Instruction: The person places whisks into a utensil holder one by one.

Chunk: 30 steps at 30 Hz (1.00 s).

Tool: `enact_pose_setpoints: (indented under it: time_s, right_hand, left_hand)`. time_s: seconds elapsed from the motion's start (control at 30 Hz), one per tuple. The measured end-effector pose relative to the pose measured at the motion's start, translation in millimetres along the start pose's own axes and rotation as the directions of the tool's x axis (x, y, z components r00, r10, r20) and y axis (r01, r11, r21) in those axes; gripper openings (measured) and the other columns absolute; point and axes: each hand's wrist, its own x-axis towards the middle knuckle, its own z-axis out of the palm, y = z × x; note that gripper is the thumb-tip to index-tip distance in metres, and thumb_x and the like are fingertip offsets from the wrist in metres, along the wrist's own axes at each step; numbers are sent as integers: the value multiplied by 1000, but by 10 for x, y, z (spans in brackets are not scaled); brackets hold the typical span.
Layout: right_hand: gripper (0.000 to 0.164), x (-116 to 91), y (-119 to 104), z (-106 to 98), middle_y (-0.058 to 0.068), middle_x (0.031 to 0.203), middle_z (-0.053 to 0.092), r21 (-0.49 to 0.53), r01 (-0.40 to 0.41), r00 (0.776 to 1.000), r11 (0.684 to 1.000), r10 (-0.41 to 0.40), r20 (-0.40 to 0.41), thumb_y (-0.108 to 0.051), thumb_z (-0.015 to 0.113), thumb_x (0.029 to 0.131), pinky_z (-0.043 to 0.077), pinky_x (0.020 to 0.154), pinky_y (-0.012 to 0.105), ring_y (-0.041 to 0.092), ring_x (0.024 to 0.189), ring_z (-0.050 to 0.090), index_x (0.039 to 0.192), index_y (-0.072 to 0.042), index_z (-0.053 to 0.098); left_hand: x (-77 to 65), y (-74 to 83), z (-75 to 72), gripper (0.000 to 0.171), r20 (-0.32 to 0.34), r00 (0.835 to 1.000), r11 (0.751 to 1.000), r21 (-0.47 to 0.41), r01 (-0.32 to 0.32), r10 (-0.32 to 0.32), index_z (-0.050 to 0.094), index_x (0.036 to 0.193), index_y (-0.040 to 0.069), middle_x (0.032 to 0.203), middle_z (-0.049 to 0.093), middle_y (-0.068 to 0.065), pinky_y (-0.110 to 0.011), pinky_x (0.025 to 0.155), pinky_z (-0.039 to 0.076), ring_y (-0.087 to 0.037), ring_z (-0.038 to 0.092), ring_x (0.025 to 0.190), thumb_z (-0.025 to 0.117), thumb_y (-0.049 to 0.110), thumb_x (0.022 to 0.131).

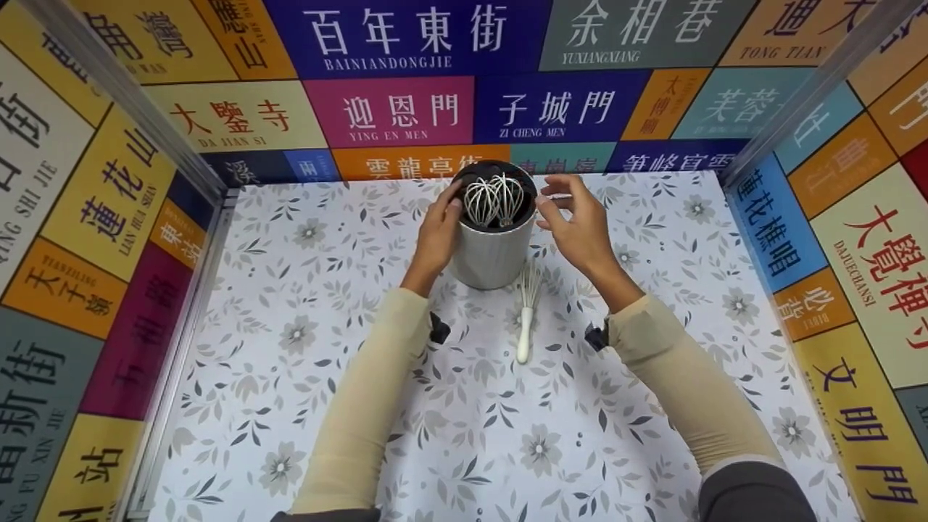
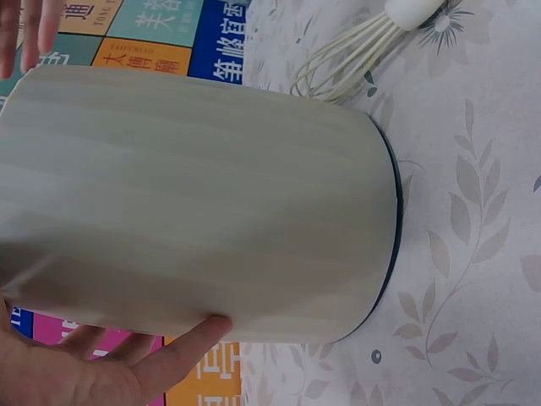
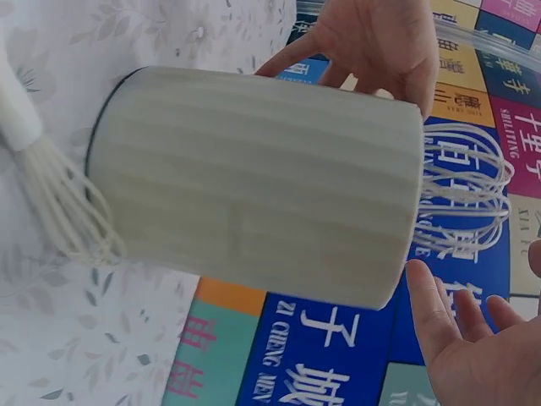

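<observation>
A pale grey utensil canister (image 1: 487, 257) with a dark inside stands upright at the back of the table. Two wire whisks (image 1: 481, 203) stick out of it, heads up; their handles are hidden inside. My left hand (image 1: 435, 235) lies against the canister's left side, fingers near the rim; in the left wrist view one extended finger (image 2: 190, 347) touches the wall. My right hand (image 1: 583, 228) is held just off the right side of the rim, fingers loosely bent and holding nothing. Another whisk (image 1: 524, 330) with a white handle lies in front of the canister, its wires toward the base.
The table is covered by a white cloth (image 1: 297, 406) with grey flowers and leaves. Panels printed with large characters (image 1: 406, 43) rise behind it and along both sides, the back one close behind the canister.
</observation>
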Motion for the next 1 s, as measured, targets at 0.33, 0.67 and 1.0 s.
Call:
enact_pose_setpoints:
  time_s: [0.33, 0.67, 1.0]
  right_hand:
    - [47, -213, 370, -72, 11, 115, 69, -39, -82, 996, 996, 81, -28, -45, 64, 99, 63, 71, 33, 24, 90, 74, 132, -13, 57]
    - [60, -473, 739, 20, 12, 107, 71, -118, -220, 976, 968, 217, -36, -53, 68, 94, 63, 68, 46, 32, 88, 75, 130, -8, 56]
    - [56, -698, 1001, 99, 11, 105, 70, -169, -308, 950, 936, 313, 3, -47, 74, 92, 61, 59, 32, 35, 85, 74, 127, -7, 55]
  left_hand:
    - [-3, 6, -16, 45, 1, 1000, 1000, 6, -14, 14, 49, 153, 29, 151, 51, -12, -43, 119, 34, -25, 46, 141, 39, 39, 110]
    - [-16, 1, -7, 45, -2, 1000, 1000, -1, -6, 6, 49, 153, 29, 150, 51, -12, -43, 120, 33, -24, 46, 141, 39, 39, 110]
    - [-16, 6, 4, 45, 6, 1000, 1000, -4, -7, 7, 48, 153, 30, 152, 50, -10, -44, 120, 33, -22, 46, 140, 39, 39, 110]
